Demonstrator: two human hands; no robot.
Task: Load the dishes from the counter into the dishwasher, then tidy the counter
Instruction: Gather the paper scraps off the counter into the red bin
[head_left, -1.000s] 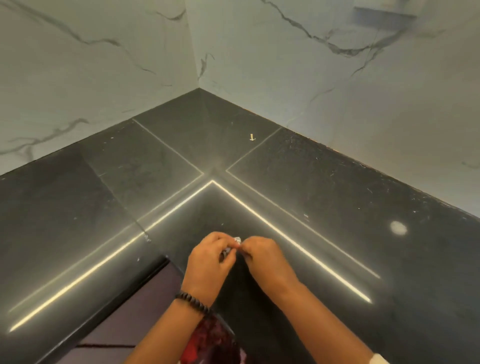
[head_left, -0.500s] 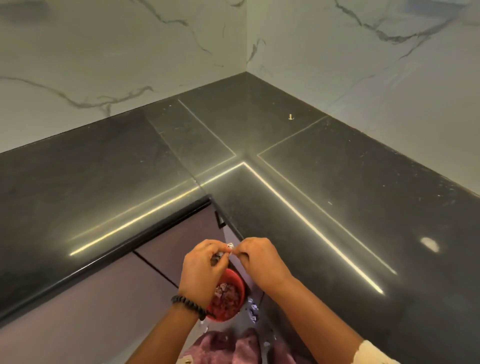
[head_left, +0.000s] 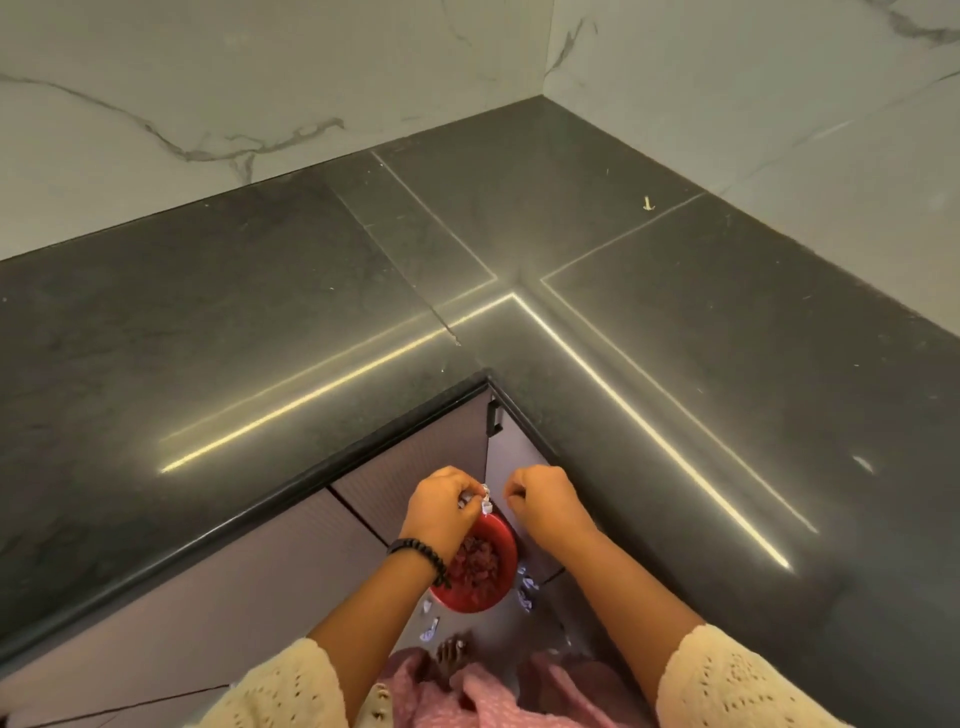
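My left hand (head_left: 441, 506) pinches a small crumpled white and silver scrap (head_left: 483, 501) at its fingertips. A short gap away, my right hand (head_left: 548, 499) has its fingers curled, and nothing shows in them. Both hands hover in front of the inner corner of the black L-shaped counter (head_left: 260, 322). Directly beneath them, a red bowl (head_left: 501, 587) on the floor holds dark red bits. My left wrist partly hides the bowl.
A tiny beige scrap (head_left: 647, 203) lies near the counter's back corner, by the white marble walls. Several small crumpled wrappers (head_left: 525, 592) lie on the floor around the bowl. Grey cabinet fronts (head_left: 291, 561) run under the counter edge.
My view has pulled back from the counter, bringing the red bowl on the floor into sight. My hands, joined on the scrap before, have parted; the scrap stays with my left hand.
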